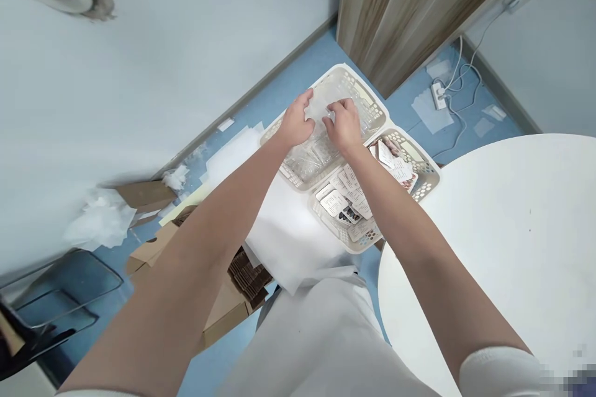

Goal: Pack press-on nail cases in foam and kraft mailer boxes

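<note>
My left hand reaches over the far white plastic basket, its thumb apart from its fingers, at the edge of a frosty clear plastic bag. Across from it, my right hand has bent fingers and appears to pinch that bag. More crumpled clear plastic packs lie in the same basket beneath the hands. Joined on the near side is a second white basket, which holds loose printed cards, several with text and some with pictures. My right forearm passes above it and hides part of the cards.
A round white table stands at the right. Cardboard boxes, white sheets and a folding chair are on the left. A wooden panel rises behind; a power strip with cables lies on the blue floor.
</note>
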Motion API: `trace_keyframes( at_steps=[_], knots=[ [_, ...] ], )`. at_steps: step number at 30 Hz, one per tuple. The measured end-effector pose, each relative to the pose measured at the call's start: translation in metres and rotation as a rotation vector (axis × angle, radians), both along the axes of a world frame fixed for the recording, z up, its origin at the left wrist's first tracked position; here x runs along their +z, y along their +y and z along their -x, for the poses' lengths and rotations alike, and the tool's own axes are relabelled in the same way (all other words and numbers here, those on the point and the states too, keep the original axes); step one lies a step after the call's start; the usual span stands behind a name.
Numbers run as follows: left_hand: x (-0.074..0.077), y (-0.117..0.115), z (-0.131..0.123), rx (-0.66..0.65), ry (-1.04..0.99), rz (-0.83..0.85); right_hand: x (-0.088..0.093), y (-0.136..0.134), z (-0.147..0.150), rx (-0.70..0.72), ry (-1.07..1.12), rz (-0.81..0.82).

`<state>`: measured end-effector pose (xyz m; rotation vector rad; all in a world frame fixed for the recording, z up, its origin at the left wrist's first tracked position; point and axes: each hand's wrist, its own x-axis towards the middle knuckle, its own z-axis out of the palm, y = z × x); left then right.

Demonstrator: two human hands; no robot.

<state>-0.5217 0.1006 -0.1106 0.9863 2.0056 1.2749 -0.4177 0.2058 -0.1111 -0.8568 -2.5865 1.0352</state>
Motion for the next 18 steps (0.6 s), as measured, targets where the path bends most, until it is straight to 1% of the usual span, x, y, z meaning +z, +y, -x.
trace_keyframes(
  at_steps=[2, 4, 7, 8, 9, 10, 11, 13, 14, 16, 18],
  knots=[
    [0.01, -0.009, -0.004, 0.039, -0.027, -0.026, 0.011, -0.006, -0.008, -0.019, 0.057, 0.009],
    [0.022, -0.022, -0.01, 0.092, -0.027, -0.066, 0.026, -0.014, -0.02, -0.025, 0.118, 0.061],
    [0.042, -0.046, -0.032, 0.2, -0.081, -0.113, 0.052, -0.033, -0.048, -0.058, 0.197, 0.243],
    [0.048, -0.056, -0.043, 0.235, -0.143, -0.119, 0.061, -0.042, -0.06, -0.085, 0.225, 0.318],
    [0.055, -0.067, -0.056, 0.263, -0.239, -0.118, 0.069, -0.051, -0.074, -0.116, 0.257, 0.391],
    [0.061, -0.079, -0.07, 0.264, -0.367, -0.107, 0.076, -0.062, -0.089, -0.14, 0.286, 0.464],
    [0.068, -0.092, -0.085, 0.234, -0.513, -0.085, 0.083, -0.074, -0.105, -0.166, 0.313, 0.532],
    [0.082, -0.117, -0.117, 0.088, -0.764, -0.053, 0.095, -0.101, -0.14, -0.224, 0.352, 0.653],
    [0.088, -0.129, -0.134, 0.008, -0.846, -0.044, 0.1, -0.115, -0.158, -0.264, 0.37, 0.703],
    [0.099, -0.149, -0.166, -0.116, -0.924, -0.04, 0.106, -0.144, -0.195, -0.353, 0.408, 0.785],
    [0.106, -0.165, -0.194, -0.151, -0.917, -0.051, 0.11, -0.172, -0.232, -0.412, 0.433, 0.855]
  ],
)
